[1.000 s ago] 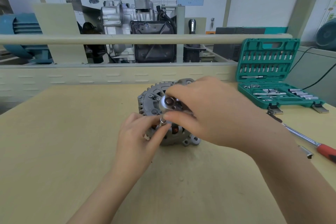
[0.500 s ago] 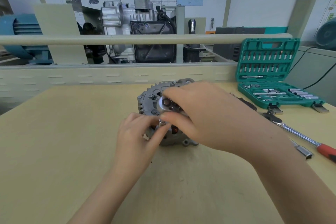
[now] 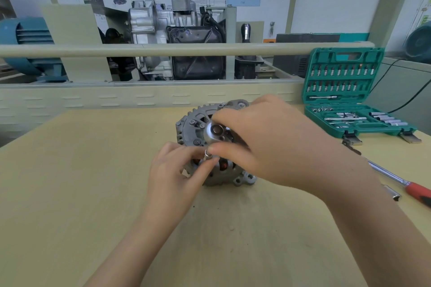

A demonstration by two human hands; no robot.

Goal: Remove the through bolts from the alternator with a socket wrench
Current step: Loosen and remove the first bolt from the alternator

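Presently the right hand [image 3: 275,144] grips the socket wrench [image 3: 215,134] head over the alternator [image 3: 198,123], while the left hand [image 3: 177,170] pinches the socket [image 3: 207,155] beneath it.

Both hands, the left hand [image 3: 173,173] and the right hand [image 3: 275,144], are bare, without gloves, rings or a watch. Both forearms are bare too; no sleeve reaches them.

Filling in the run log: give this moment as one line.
step: bolt removal | right hand: grips ratchet head over alternator | left hand: pinches socket | socket set case: open
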